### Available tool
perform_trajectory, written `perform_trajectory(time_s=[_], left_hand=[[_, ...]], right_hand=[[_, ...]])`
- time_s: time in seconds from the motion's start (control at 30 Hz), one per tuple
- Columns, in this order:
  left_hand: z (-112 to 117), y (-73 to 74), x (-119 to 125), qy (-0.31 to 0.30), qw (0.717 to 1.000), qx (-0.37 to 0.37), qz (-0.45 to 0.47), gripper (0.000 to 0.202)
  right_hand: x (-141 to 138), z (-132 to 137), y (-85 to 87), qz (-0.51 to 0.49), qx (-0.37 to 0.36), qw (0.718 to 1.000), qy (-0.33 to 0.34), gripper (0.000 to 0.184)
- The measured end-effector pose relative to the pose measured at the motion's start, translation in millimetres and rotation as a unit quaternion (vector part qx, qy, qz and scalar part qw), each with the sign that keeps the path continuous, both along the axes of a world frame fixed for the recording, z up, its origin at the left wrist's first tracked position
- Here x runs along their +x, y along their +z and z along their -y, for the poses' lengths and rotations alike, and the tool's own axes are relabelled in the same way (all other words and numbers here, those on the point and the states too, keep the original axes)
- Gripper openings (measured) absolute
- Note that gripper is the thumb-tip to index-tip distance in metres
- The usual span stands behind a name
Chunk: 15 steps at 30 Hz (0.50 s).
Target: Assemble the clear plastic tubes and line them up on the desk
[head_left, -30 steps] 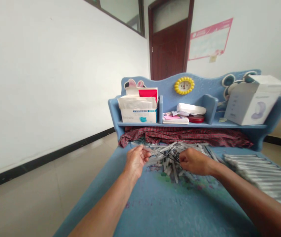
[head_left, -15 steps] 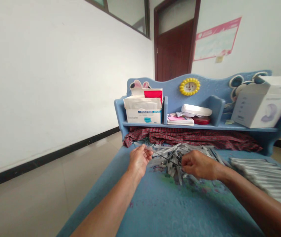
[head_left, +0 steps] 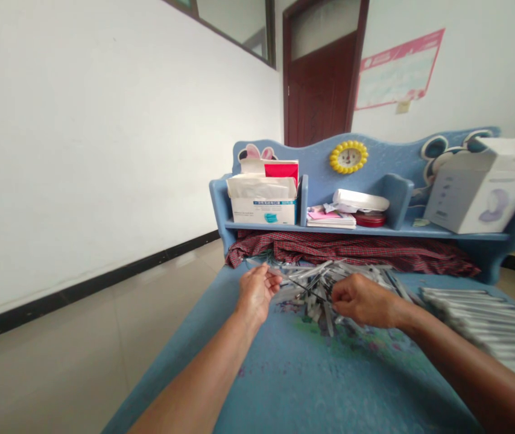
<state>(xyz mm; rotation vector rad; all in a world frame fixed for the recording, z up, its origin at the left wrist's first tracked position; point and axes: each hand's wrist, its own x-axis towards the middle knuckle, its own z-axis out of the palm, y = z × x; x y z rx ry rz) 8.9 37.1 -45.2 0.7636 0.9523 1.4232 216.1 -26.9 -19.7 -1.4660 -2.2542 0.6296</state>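
Observation:
My left hand (head_left: 257, 291) pinches one end of a thin dark stick (head_left: 303, 286), and clear plastic shows at its fingertips. Curled into a loose fist, my right hand (head_left: 360, 299) grips the stick's other end, so it slants down to the right between both hands. What kind of stick it is, I cannot make out. Behind and below it spreads a loose pile of slim clear and grey pieces (head_left: 328, 320), partly hidden by my right hand. To the right of that hand lies a neat row of pale, tube-like pieces (head_left: 488, 322).
The blue desk (head_left: 257, 386) has a raised shelf at its back. A mask box (head_left: 262, 208), a paper stack (head_left: 330, 221), a red round tin (head_left: 370, 220) and a white carton (head_left: 470, 193) stand on it. A checked cloth (head_left: 352, 248) lies beneath.
Both hands stay nearly where they were, still holding the dark stick between them. The whole view has shifted very slightly.

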Motion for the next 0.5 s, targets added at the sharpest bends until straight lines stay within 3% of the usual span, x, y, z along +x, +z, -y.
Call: perform_trajectory(time_s=[0.23,0.37,0.5], left_hand=[[6,0.2,6,-0.037,0.999,0.000,-0.023,0.010],[12,2.7,10,-0.068,0.997,-0.013,-0.019,0.011],[22,5.5,16,-0.129,0.991,-0.035,-0.008,0.007]], right_hand=[[-3,3,3.1,0.039,0.021,0.999,0.007,0.016],[-8,8,5.1,0.061,0.089,0.994,-0.007,0.016],[-19,10,-3.6,-0.021,0.144,0.989,-0.024,0.014]])
